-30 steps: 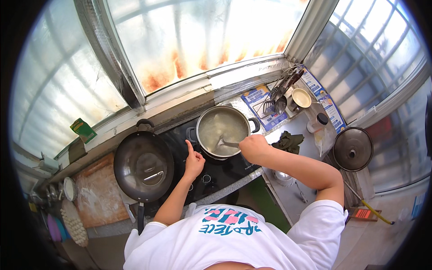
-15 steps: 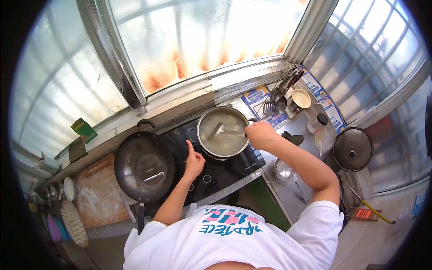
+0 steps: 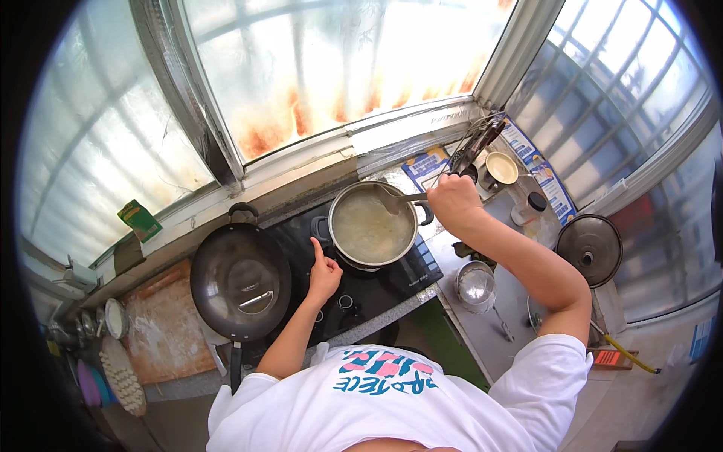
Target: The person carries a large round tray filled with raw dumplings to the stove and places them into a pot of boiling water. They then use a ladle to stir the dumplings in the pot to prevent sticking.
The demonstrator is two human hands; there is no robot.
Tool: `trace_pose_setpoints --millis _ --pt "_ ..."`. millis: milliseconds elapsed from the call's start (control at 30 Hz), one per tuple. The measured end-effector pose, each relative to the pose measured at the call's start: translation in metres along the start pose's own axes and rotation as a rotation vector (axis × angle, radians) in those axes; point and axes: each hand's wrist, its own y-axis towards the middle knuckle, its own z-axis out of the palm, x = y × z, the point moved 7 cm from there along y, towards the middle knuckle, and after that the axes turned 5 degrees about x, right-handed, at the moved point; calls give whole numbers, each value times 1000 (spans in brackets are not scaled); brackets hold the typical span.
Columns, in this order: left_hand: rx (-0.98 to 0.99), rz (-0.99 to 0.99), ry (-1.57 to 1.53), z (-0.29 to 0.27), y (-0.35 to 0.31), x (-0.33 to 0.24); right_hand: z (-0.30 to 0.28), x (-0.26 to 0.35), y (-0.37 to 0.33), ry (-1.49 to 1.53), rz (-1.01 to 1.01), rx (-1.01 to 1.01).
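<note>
Silvery, the pot stands between the hands, left loosely open, right gripping a ladle.

Here's teal lettering upside down across the white T-shirt, small pale print on the black cooktop, yellowish print on the green packet!

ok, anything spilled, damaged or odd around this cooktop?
Orange-brown stains mark the lower window pane, perhaps rust. White powder is scattered over the wooden board at left. I see no spill around the pot.
</note>
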Motion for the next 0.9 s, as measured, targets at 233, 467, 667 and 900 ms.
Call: trace_pose_setpoints --millis 233,467,667,900 --pt "2 -16 -8 1 1 -2 16 17 13 -115 -51 -133" --pt "4 -6 3 -1 0 0 32 40 18 -161 -32 152" --pt "2 6 -19 0 0 1 46 34 16 42 -88 396" --pt "-11 -7 -10 -1 0 0 35 25 -8 180 -180 436"
